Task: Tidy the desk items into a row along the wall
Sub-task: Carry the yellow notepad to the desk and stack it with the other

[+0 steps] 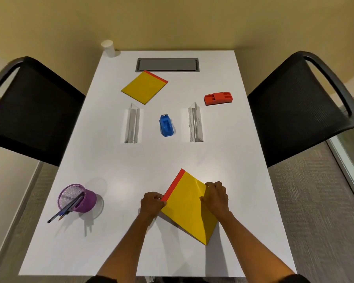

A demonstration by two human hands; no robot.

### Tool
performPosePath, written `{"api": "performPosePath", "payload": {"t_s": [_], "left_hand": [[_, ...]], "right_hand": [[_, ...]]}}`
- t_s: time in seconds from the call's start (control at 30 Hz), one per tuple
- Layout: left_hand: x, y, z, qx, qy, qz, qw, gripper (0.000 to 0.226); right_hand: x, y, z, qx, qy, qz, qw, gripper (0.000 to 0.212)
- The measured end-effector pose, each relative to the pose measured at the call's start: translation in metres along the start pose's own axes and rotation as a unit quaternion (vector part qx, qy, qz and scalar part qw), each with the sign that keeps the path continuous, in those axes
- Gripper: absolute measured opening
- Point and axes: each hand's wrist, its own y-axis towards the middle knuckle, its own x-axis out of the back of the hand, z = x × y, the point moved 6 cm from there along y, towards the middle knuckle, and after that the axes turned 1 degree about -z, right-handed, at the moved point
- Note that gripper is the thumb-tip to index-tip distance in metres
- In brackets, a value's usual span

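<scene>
- Left hand (152,204) and right hand (217,198) are gripping opposite edges of the near yellow notepad (189,209), lying at the table's (114,160) front.
- Purple mesh pen cup (77,198) is lying tipped at the left.
- Blue tape dispenser (166,125) is sitting mid-table between two clear sign holders (132,123).
- Second yellow notepad (144,87) is lying nearer the wall.

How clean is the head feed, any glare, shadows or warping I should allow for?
Head view: wide-angle bends the table edges and chairs; soft glare on the near yellow pad; double shadows beside the purple pen cup; centre sharp, floor edges smeared.
</scene>
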Motion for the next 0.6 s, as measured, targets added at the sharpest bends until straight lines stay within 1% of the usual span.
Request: {"api": "performPosePath", "payload": {"t_s": [0.07,0.17,0.23,0.33,0.47,0.6], "left_hand": [[0.001,-0.007,-0.001,0.007,-0.065,0.030,0.997,0.014],[0.004,-0.021,-0.012,-0.012,-0.132,0.058,0.989,0.016],[0.009,-0.029,-0.019,-0.024,-0.166,0.067,0.983,0.016],[0.019,-0.039,-0.031,-0.043,-0.200,0.068,0.977,0.018],[0.044,-0.052,-0.054,-0.078,-0.246,0.041,0.965,0.019],[0.084,-0.071,-0.068,-0.113,-0.282,-0.001,0.953,0.020]], "right_hand": [[0.003,-0.002,-0.001,0.005,0.013,-0.001,1.000,0.058],[0.008,-0.006,0.005,0.041,0.055,-0.020,0.997,0.060],[0.013,-0.010,0.016,0.075,0.076,-0.035,0.994,0.057],[0.020,-0.018,0.042,0.121,0.095,-0.041,0.987,0.060],[0.032,-0.028,0.085,0.176,0.114,-0.049,0.976,0.068],[0.061,-0.031,0.120,0.153,0.183,-0.060,0.969,0.087]]}}
